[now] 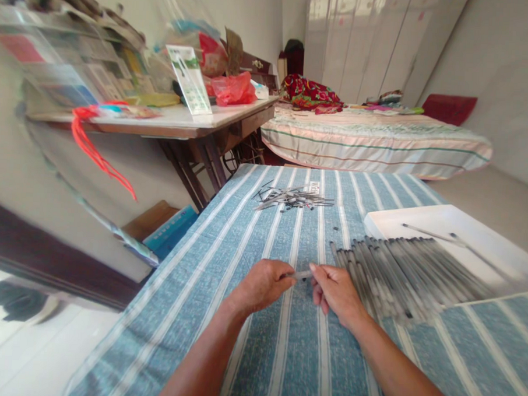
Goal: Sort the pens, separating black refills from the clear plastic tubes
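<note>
My left hand (263, 287) and my right hand (335, 290) face each other over the striped cloth (300, 363), both pinched on one slim, clear, pen-like piece (302, 274) that bridges the small gap between them. The left fingers curl over its left end while my right thumb presses on the other, I judge to keep so thin a thing steady and level. Whether its ends differ I can't make out, as my fingers cover them. Just right of my right hand lies a broad row of pens (392, 268), side by side and slanting the same way, their dark tips mostly at the far end; laid like that, they are probably easy to take one at a time. The row runs up to a shallow white tray (438, 220), where two more pens (426, 231) lie askew. Beyond my hands, a loose heap of thin dark sticks (294, 198) sits apart from the row, likely so the two don't mix, with a small black bit (335, 228) stray between them. My right forearm passes close by the near ends of the row, so that side is the crowded one; nothing blocks the left. Farther left, a red cord (104, 150) dangles from a cluttered side table (157, 120), clear of my reach, and a bed (371, 144) stands at the far side.
</note>
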`<state>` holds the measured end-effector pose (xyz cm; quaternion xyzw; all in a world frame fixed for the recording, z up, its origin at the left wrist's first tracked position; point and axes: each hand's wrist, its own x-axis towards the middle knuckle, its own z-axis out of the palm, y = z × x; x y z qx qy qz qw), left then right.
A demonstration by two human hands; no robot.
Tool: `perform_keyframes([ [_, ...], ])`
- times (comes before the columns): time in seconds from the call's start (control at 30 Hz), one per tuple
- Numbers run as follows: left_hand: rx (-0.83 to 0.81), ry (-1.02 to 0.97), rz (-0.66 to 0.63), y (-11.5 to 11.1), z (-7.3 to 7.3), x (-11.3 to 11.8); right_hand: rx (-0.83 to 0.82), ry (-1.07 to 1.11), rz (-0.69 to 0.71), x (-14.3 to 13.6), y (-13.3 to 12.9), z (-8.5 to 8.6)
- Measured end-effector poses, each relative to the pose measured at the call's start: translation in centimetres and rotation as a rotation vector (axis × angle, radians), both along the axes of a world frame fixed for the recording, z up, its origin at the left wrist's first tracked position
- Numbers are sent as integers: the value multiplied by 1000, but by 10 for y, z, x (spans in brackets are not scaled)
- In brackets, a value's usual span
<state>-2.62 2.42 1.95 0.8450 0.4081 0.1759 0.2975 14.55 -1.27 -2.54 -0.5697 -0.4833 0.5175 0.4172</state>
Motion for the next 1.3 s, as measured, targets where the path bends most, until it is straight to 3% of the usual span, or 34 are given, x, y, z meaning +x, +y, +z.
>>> perform_keyframes([
  [0.27, 3, 11, -77, 0, 2, -1, -5, 174, 160, 5, 1, -2],
  [0.67, -426, -63, -44, 1, 9, -5, 204, 101, 240, 11, 0, 1],
  [0.8, -551, -97, -55, 0, 9, -8, 180, 119, 282, 12, -2, 6],
  [1.07, -356, 46, -70, -8, 10, 11, 70, -40, 354, 16, -1, 11],
  [1.2, -334, 75, -178, -27, 20, 6, 132, -163, 412, 13, -16, 28],
  [1.3, -341, 118, -170, -56, 37, -8, 306, -290, 469, 10, -43, 42],
])
